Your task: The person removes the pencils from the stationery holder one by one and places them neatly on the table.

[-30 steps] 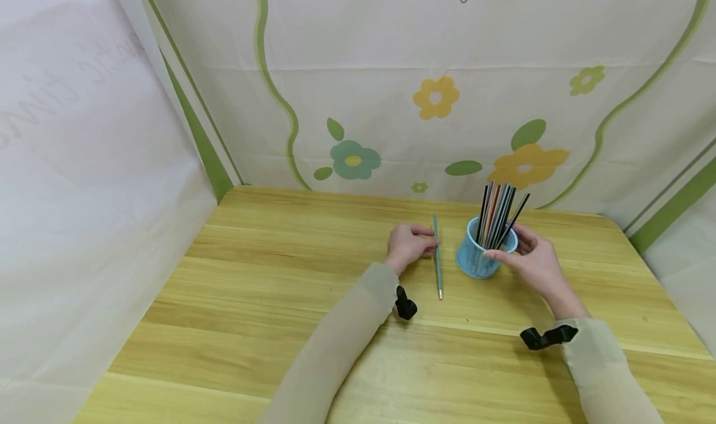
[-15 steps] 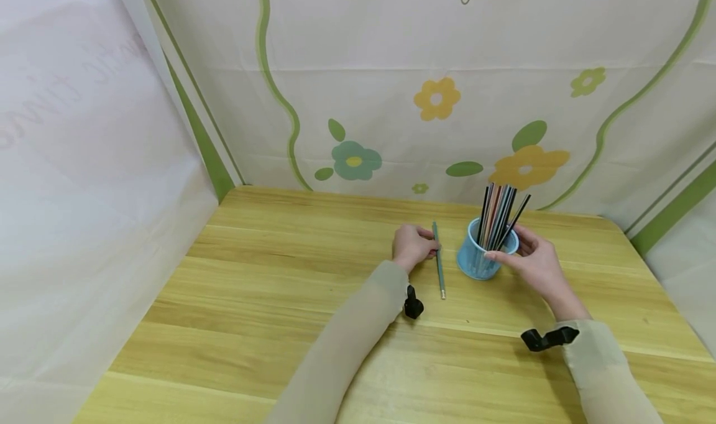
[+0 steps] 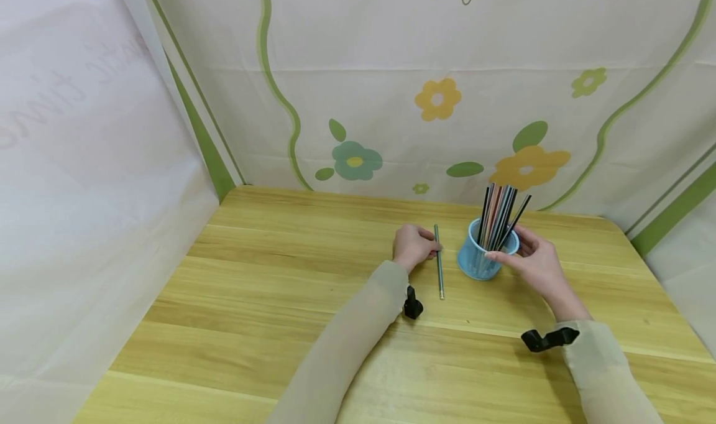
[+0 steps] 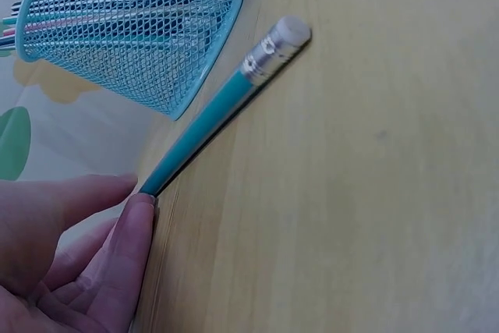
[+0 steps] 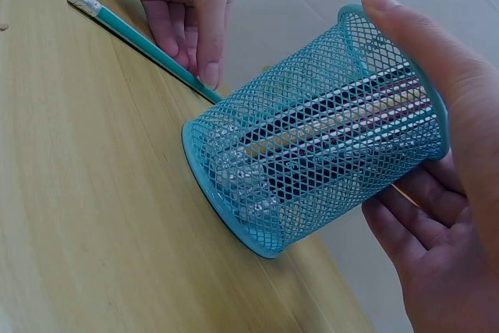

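A teal pencil with a silver ferrule and white eraser lies along the wooden table, eraser end toward the person. My left hand pinches it between thumb and fingertips near its middle. To the right of it stands a light blue mesh pencil cup, upright. My right hand holds this cup from its right side, thumb at the rim and the other fingers round the far side. Several pencils, mostly dark with a reddish one among them, stand in the cup, one leaning out to the right.
The wooden table reaches back to a pale fabric wall printed with flowers and leaves. Another white cloth hangs along the left side. Each wrist wears a black camera mount, the left one close to the tabletop.
My left hand has shifted slightly right, and the pencil's far end has come a little nearer the person. My right hand and the cup have stayed in place.
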